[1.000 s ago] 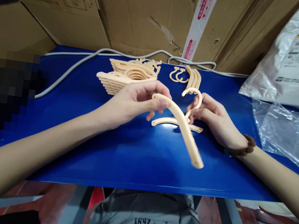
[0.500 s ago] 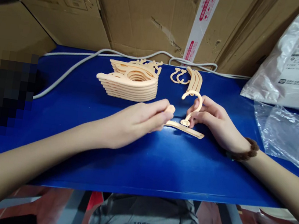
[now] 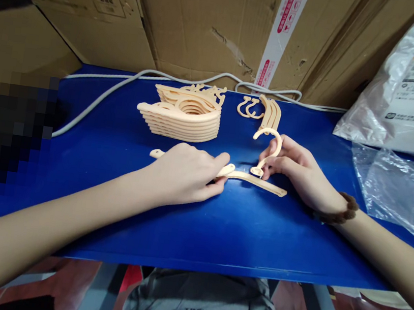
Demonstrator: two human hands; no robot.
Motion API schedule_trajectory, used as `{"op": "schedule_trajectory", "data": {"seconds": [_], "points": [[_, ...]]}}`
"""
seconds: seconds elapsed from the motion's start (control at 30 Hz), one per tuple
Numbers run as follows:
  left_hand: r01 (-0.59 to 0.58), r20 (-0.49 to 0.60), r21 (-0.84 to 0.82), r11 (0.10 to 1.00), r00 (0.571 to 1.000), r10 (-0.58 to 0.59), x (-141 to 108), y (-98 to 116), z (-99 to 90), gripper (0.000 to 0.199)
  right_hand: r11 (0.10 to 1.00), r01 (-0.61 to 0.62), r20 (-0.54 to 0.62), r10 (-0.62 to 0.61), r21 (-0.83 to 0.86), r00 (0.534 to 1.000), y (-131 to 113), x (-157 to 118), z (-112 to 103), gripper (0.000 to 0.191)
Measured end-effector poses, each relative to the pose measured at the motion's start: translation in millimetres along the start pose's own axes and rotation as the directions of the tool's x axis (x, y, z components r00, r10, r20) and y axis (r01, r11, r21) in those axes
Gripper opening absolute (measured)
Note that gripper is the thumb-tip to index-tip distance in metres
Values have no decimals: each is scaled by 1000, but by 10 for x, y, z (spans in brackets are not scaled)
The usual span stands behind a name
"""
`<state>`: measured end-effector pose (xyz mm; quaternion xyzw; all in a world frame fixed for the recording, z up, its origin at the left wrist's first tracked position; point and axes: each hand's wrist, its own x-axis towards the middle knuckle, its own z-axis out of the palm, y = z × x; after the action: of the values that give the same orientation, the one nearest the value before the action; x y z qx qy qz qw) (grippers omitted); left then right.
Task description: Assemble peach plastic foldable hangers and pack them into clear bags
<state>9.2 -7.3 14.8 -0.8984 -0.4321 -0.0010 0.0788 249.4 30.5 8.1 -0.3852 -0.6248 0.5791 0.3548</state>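
My left hand is closed on a cream plastic hanger arm, whose rounded ends stick out past the fingers on both sides. Another flat, slightly curved hanger arm lies on the blue table just right of that hand. Between thumb and fingers, my right hand pinches a cream hanger hook, held upright with its round base low over the lying arm. Whether the base touches that arm, I cannot tell.
Behind stand a stack of hanger arms, several loose hooks and a few more arms. A white cable runs along the back by cardboard boxes. Plastic packaging lies at right.
My left hand has turned palm down and lowered, so the arm in it now shows, lying alongside the other one. My right hand keeps the hook in almost the same place.
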Motion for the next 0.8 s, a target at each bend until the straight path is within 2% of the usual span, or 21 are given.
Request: {"op": "schedule_trajectory", "data": {"seconds": [0.23,0.4,0.67,0.8], "points": [[32,18,-42,999,999,-31,44,48,48,26,1000,-5,21,5,-9,1000,-1,4,-1,17],[67,5,-133,989,998,-67,48,57,57,32,1000,-1,20,1,-1,1000,-1,8,4,20],[39,-142,-190,981,988,-67,9,27,135,26,1000,0,12,0,0,1000,3,2,4,19],[25,-153,-201,979,987,-57,21,16,139,24,1000,-3,14,3,-7,1000,2,4,4,18]]}}
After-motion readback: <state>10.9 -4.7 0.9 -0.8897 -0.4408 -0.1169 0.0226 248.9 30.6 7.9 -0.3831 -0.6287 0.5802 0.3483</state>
